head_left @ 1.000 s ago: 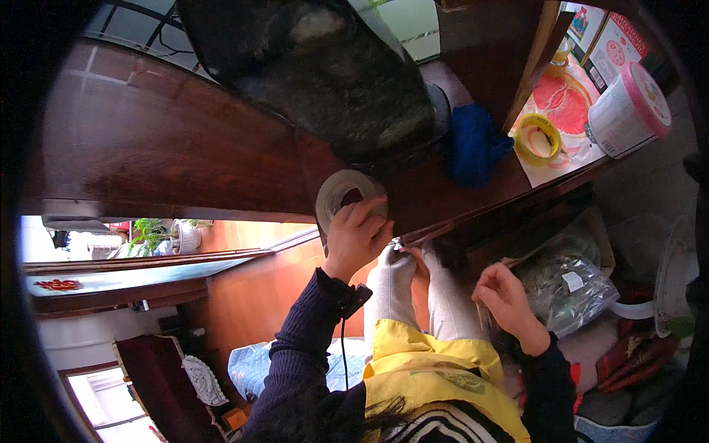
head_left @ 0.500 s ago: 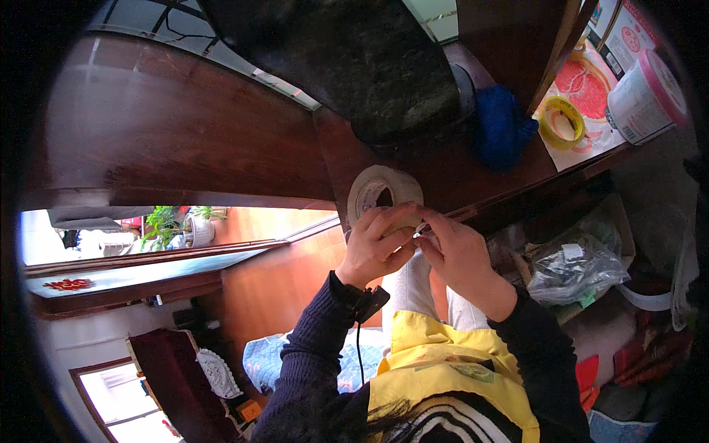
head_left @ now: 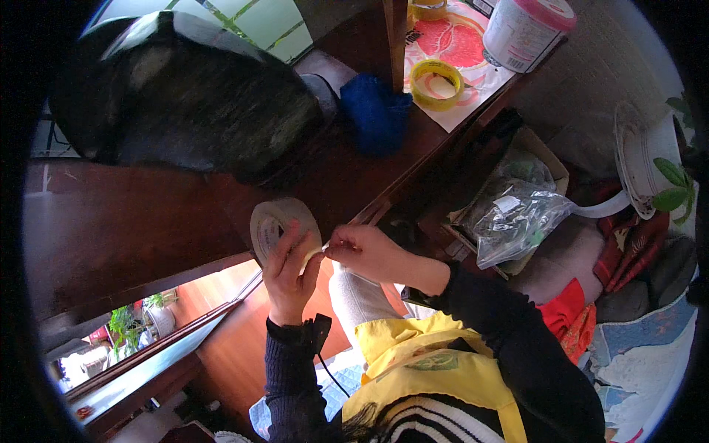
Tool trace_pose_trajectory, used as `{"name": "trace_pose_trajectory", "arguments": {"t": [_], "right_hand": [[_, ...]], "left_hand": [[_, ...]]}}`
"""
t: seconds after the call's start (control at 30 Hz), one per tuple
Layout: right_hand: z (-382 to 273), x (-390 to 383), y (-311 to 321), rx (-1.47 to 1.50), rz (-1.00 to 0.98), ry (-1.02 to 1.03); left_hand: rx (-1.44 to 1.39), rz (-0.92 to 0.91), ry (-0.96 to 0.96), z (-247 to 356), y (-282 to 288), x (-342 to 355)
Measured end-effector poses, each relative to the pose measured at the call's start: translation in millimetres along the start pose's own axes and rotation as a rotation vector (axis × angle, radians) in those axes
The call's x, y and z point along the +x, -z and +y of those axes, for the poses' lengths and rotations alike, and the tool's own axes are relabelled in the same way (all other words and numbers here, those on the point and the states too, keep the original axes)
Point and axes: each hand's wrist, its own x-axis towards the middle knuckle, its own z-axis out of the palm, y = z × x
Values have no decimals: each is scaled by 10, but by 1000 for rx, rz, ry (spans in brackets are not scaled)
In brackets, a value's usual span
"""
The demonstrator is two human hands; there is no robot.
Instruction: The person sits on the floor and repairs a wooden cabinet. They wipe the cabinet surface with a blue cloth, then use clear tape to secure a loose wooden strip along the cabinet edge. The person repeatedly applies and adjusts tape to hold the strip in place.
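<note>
A wide roll of pale clear tape (head_left: 260,232) stands at the edge of the dark wooden table. My left hand (head_left: 289,277) is closed on its near side, fingers spread across its face and rim. Beside it, my right hand (head_left: 373,252) is pinched shut at the roll's right edge. A small pale bit, seemingly the end of the tape, shows between its fingertips and my left fingers. Both hands nearly touch there. A dark band with a cable sits on my left wrist.
Behind the roll are a large dark covered object (head_left: 192,96) and a blue mesh bundle (head_left: 375,114). A yellow tape roll (head_left: 436,84) and a white tub with a pink lid (head_left: 528,33) are farther right. A box with a clear plastic bag (head_left: 517,214) lies below the table edge.
The view has turned to the right, so the table and the hands appear farther left. My right hand has shifted to the roll's right edge, with its wrist swung outward.
</note>
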Motion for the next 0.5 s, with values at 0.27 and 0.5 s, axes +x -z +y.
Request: {"name": "trace_pose_trajectory", "arguments": {"t": [0.27, 0.5], "right_hand": [[162, 217, 42, 79, 11, -185], [-128, 53, 130, -136, -52, -147]], "left_hand": [[-73, -83, 91, -9, -61, 72], [71, 23, 92, -96, -168, 173]]}}
